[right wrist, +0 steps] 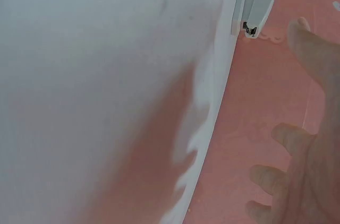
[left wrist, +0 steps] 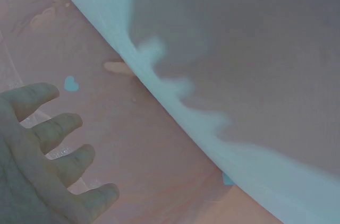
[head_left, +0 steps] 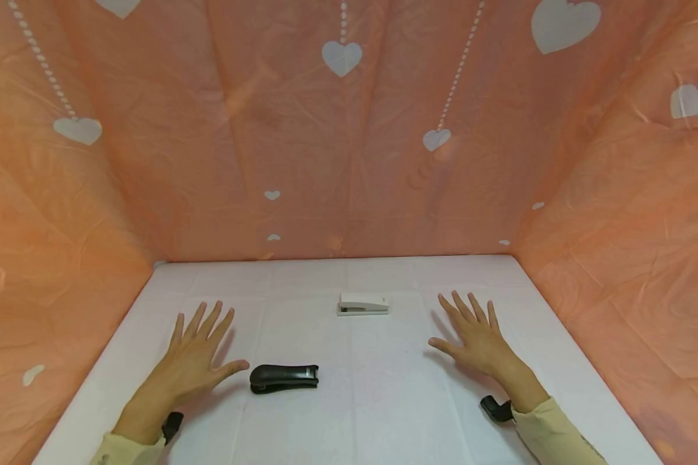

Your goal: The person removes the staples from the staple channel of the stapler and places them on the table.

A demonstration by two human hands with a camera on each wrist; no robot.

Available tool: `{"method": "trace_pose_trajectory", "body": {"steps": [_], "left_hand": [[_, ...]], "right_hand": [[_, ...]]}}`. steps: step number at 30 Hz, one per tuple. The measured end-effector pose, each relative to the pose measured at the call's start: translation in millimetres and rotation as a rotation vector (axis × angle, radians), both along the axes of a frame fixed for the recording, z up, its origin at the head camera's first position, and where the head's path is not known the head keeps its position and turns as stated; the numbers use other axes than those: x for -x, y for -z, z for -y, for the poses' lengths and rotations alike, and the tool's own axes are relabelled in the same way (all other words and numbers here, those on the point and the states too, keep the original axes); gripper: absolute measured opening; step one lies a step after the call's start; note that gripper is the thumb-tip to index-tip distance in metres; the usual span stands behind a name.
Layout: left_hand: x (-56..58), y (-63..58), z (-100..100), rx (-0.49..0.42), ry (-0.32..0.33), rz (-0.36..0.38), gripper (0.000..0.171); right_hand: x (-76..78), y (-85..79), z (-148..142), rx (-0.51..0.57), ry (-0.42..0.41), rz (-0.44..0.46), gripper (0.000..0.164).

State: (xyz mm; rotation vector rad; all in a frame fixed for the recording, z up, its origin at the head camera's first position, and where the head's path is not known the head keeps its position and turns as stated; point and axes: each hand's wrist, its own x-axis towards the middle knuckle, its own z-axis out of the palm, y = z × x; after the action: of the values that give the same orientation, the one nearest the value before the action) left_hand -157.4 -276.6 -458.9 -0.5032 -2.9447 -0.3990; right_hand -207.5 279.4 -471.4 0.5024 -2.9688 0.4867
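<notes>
My left hand [head_left: 193, 361] is held over the left side of the table with its fingers spread, holding nothing. Just right of its thumb lies a black stapler [head_left: 284, 378]. Farther back, near the table's middle, stands a white stapler [head_left: 363, 304]; it also shows at the top of the right wrist view [right wrist: 259, 6]. To the right of it my right hand [head_left: 478, 342] hovers, fingers spread and holding nothing. Both hands cast shadows on the white cloth. In the left wrist view the left hand's fingers [left wrist: 69, 171] extend in from the left edge.
A white cloth covers the table [head_left: 407, 413]. Orange sheeting [head_left: 302, 142] with pale hearts rises behind it and along both sides. Each wrist wears a small black camera, such as the right wrist camera [head_left: 496, 409].
</notes>
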Motion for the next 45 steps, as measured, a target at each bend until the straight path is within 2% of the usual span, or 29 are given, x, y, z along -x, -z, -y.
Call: {"method": "trace_pose_trajectory", "body": {"steps": [9, 16, 30, 37, 45], "left_hand": [[-0.8, 1.3, 0.1, 0.026, 0.020, -0.025, 0.106], [-1.0, 4.0, -3.8, 0.011, 0.052, -0.039, 0.107], [-2.8, 10.3, -13.6, -0.051, 0.124, -0.013, 0.118], [-5.6, 12.5, -15.2, -0.053, 0.158, -0.030, 0.122], [-6.6, 12.1, -17.0, -0.078, 0.189, 0.043, 0.117]], "right_hand": [[-0.9, 0.4, 3.3, 0.015, -0.022, -0.018, 0.096], [-2.1, 1.7, 13.1, 0.026, -0.061, -0.018, 0.098], [-7.6, 1.2, 50.1, 0.019, -0.159, -0.051, 0.096], [-7.2, 2.7, 64.8, 0.038, -0.222, -0.086, 0.097], [-8.0, -2.7, 85.7, 0.112, -0.317, -0.068, 0.096]]}}
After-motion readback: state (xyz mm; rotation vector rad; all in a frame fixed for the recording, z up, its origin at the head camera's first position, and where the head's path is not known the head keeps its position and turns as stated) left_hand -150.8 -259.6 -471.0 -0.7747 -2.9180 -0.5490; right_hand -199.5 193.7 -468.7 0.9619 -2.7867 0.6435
